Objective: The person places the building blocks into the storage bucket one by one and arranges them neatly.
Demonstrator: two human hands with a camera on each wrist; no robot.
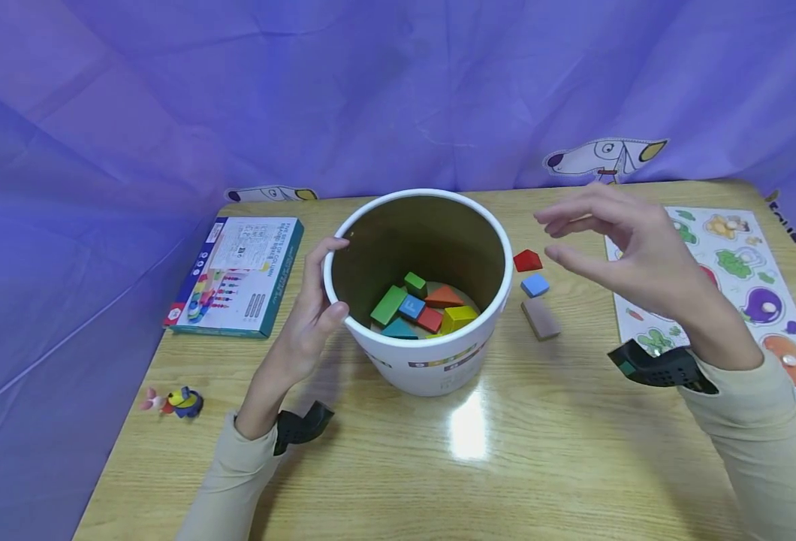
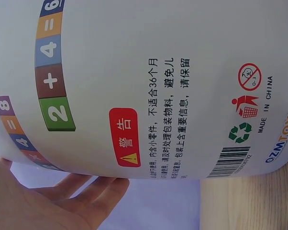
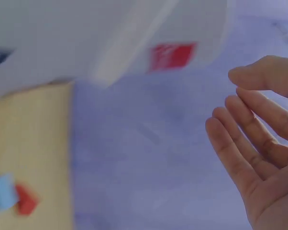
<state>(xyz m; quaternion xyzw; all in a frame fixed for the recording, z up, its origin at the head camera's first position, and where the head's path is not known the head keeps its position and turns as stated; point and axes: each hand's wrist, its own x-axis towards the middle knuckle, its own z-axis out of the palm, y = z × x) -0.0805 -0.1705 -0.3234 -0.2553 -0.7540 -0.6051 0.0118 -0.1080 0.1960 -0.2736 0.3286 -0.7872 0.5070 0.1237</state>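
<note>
A white bucket [image 1: 432, 370] stands on the table with several coloured wooden blocks [image 1: 388, 304] inside, among them green, red, yellow and blue ones. My left hand [image 1: 301, 334] holds the bucket's left side at the rim; the left wrist view shows fingers [image 2: 94, 194] against its printed outer wall. To the right of the bucket, my right hand [image 1: 634, 255] is in the air with fingers loosely bent and nothing between them. Below and left of it lie a red block [image 1: 528, 261], a blue block [image 1: 535, 285] and a greyish-brown block [image 1: 541, 319].
At the table's left lies a flat toy box [image 1: 236, 278], with small figurines [image 1: 175, 403] nearer the front. A vegetable picture board [image 1: 763, 300] lies on the right, partly behind the right arm. A purple curtain [image 1: 398, 98] hangs behind the table.
</note>
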